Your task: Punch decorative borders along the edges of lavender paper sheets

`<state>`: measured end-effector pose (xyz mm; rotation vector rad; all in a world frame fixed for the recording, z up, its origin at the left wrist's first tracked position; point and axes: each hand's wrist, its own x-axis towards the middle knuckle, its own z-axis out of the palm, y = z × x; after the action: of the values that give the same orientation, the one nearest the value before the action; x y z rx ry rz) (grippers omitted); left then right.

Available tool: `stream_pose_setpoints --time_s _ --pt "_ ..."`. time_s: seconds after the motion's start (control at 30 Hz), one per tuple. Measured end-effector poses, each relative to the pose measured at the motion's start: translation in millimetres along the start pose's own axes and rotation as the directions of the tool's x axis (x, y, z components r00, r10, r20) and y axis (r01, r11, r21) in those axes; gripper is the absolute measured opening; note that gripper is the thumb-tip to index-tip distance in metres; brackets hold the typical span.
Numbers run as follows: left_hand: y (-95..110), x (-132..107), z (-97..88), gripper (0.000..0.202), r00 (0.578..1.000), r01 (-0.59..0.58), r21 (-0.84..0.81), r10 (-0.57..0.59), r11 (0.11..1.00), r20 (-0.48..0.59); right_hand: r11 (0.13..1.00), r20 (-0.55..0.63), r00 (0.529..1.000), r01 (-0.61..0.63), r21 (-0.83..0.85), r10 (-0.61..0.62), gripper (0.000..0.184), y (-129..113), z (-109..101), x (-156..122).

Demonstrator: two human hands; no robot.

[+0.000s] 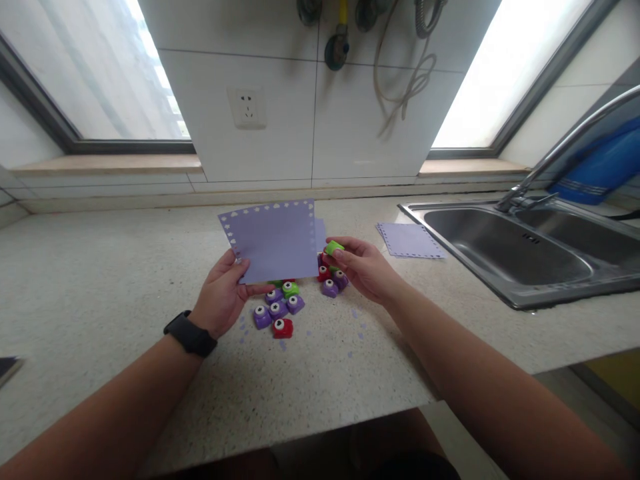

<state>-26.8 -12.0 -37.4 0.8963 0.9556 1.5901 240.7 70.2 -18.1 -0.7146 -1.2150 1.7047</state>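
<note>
My left hand point(223, 293) pinches the lower left corner of a purple sheet of paper point(275, 243), held up above the counter. Small cut-out shapes run along the sheet's top and left edges, and some show faintly at its right edge. Between the fingers of my right hand point(367, 270) is a green craft punch point(334, 249), just right of the sheet. Below the paper lie several purple, red and green punches, among them a red punch point(283, 328) and a purple punch point(261, 317). The sheet hides part of the group.
A stack of purple punched sheets point(410, 240) lies by the steel sink point(500, 247) on the right. Purple paper bits are scattered over the speckled counter point(125, 267). A dark flat object point(9, 368) sits at the left edge. Behind is a tiled wall with an outlet point(247, 108).
</note>
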Motion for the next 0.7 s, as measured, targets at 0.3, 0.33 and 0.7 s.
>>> stream_pose_setpoints --time_s 0.3,0.33,0.7 --pt "-0.4 -1.2 1.7 0.036 1.0 0.011 0.013 -0.011 1.0 -0.001 0.999 0.009 1.0 0.023 -0.038 -0.023 0.041 2.3 2.5 -0.2" --pt "-0.3 -1.2 1.9 0.035 1.0 0.013 0.013 -0.013 1.0 -0.002 0.999 0.01 1.0 0.025 -0.037 -0.024 0.041 2.7 2.3 0.1" --pt "0.0 -2.6 2.1 0.039 1.0 0.016 0.028 -0.017 0.999 0.016 0.998 0.033 0.999 0.017 -0.054 -0.015 0.042 5.1 2.2 0.9"
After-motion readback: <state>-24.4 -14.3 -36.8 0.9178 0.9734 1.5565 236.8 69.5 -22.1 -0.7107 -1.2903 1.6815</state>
